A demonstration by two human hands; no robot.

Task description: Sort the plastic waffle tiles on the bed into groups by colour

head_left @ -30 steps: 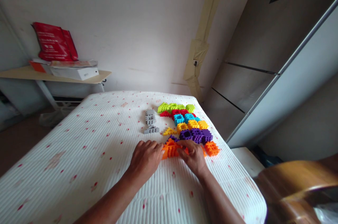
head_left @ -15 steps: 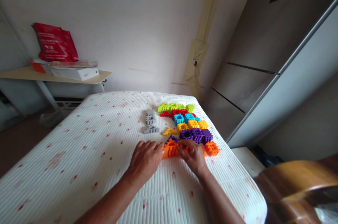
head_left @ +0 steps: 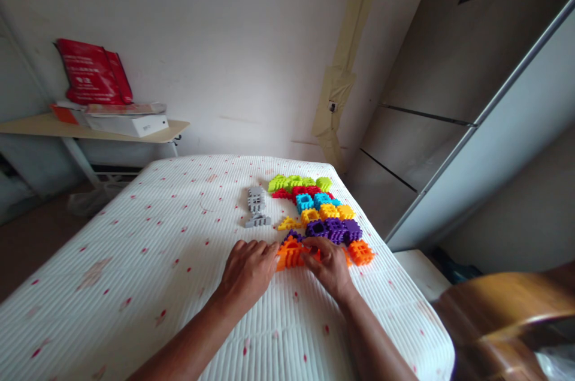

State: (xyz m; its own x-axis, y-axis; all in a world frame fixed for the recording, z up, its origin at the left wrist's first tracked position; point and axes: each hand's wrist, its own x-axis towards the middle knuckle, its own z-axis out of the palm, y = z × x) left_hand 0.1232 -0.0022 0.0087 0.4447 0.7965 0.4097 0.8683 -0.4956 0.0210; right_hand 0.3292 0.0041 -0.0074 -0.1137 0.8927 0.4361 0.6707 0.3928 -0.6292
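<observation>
Orange interlocking building blocks (head_left: 291, 253) lie in the nearest row, partly covered by my hands. My left hand (head_left: 250, 266) grips their left end, its fingers bent. From the right, my right hand (head_left: 327, 264) holds the orange blocks between thumb and fingers and hides part of them. Another orange block (head_left: 360, 253) sits just right of that hand. Directly behind are purple blocks (head_left: 335, 230), then yellow blocks (head_left: 329, 211), blue blocks (head_left: 304, 202), red blocks (head_left: 306, 191) and lime green blocks (head_left: 294, 181). Grey blocks (head_left: 256, 198) stand apart on the left.
The blocks rest on a bed-like surface with a white ribbed, floral cover (head_left: 148, 249). A desk (head_left: 27, 124) at the back left bears a red bag (head_left: 92, 72) and a white box (head_left: 130, 123). A grey cabinet (head_left: 404, 117) and a brown chair (head_left: 516, 303) are on the right.
</observation>
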